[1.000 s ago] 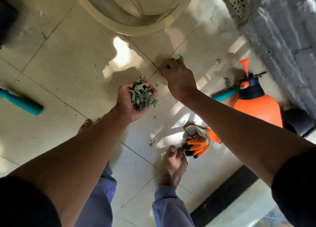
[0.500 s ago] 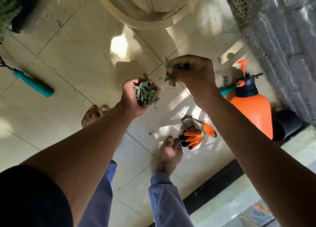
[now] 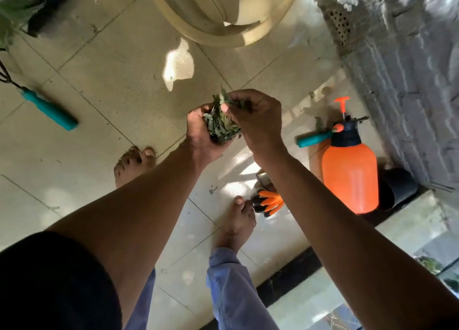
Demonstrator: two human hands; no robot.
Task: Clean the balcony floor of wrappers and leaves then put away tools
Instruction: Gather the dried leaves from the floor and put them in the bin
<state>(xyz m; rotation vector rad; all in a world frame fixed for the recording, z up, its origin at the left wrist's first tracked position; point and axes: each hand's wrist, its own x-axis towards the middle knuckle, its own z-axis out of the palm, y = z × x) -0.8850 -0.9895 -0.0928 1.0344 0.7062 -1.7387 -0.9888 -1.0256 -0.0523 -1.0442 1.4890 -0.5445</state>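
My left hand [image 3: 201,136] is cupped around a clump of dry green leaves [image 3: 219,127], held above the tiled balcony floor [image 3: 111,63]. My right hand [image 3: 255,121] pinches a few more leaves [image 3: 223,97] against the top of that clump, so both hands meet over the pile. A teal-handled tool [image 3: 49,111] lies on the floor at the left. A second teal handle [image 3: 314,139] lies beside the orange pressure sprayer [image 3: 350,175] at the right. Orange and black gloves [image 3: 269,203] lie by my right foot.
A large beige tub [image 3: 223,34] stands at the top. A grey textured wall [image 3: 409,81] runs down the right side. A black pot [image 3: 400,188] sits behind the sprayer. A plant [image 3: 12,14] shows at the top left. Small leaf bits [image 3: 212,189] dot the floor.
My right hand rose from the floor with a few leaves and brought them to the clump in my left hand. The view has risen a little.
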